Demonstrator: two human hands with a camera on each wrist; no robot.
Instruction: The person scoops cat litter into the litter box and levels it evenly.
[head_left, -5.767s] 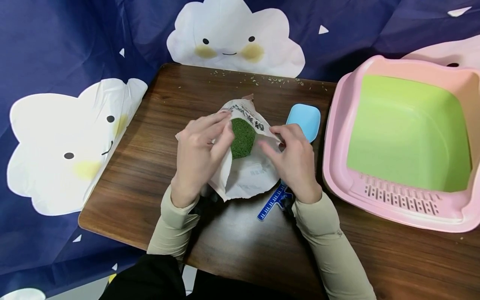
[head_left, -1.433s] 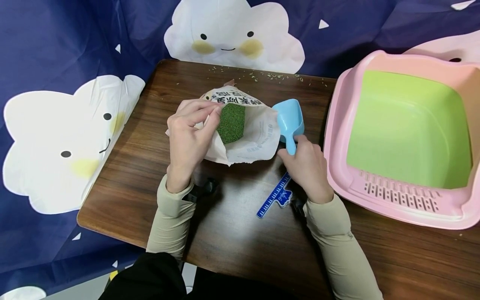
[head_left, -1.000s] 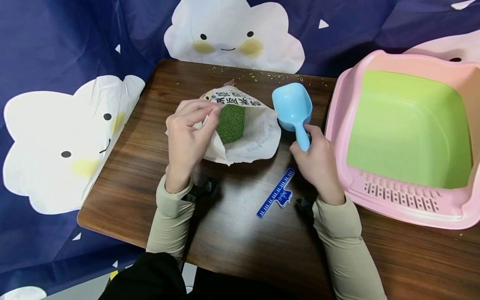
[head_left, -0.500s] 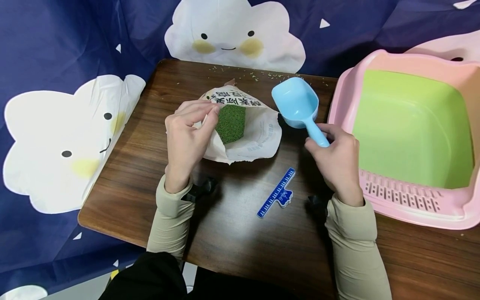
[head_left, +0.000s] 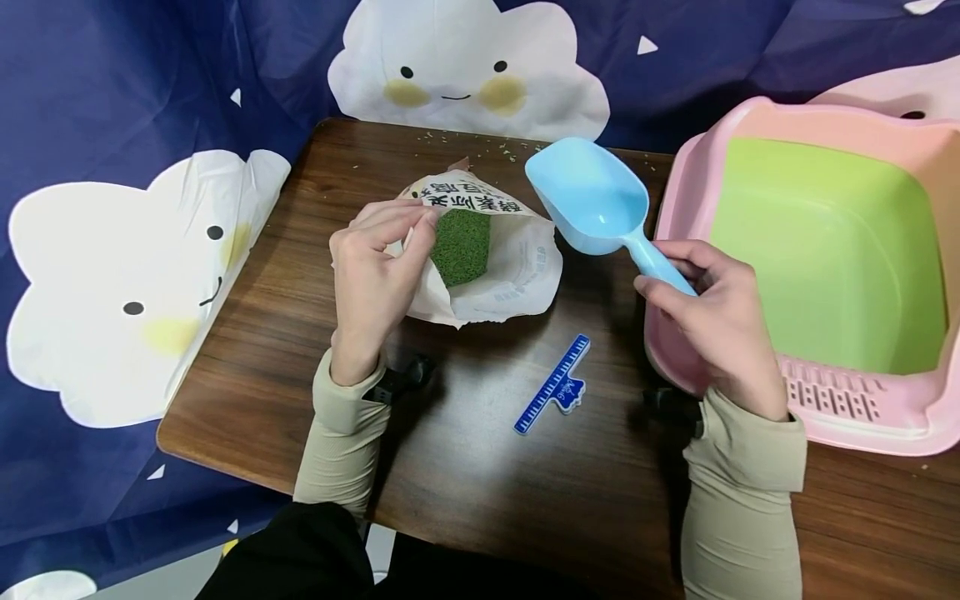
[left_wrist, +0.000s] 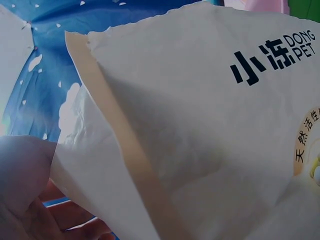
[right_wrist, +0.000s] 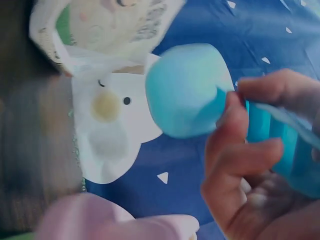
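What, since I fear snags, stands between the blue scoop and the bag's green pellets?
Visibly, only the right edge of the litter bag lies between the scoop and the pellets; the bag's mouth is open, and the left hand pinches the opposite side.

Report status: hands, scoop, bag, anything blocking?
Left hand grips open bag; right hand holds blue scoop, empty. Green granules visible in bag. Blue clip on table; nothing seen between scoop and bag mouth.

A gap (scoop (head_left: pixel 588 200) above it) parts bag (head_left: pixel 521 275) from tub (head_left: pixel 832 250).
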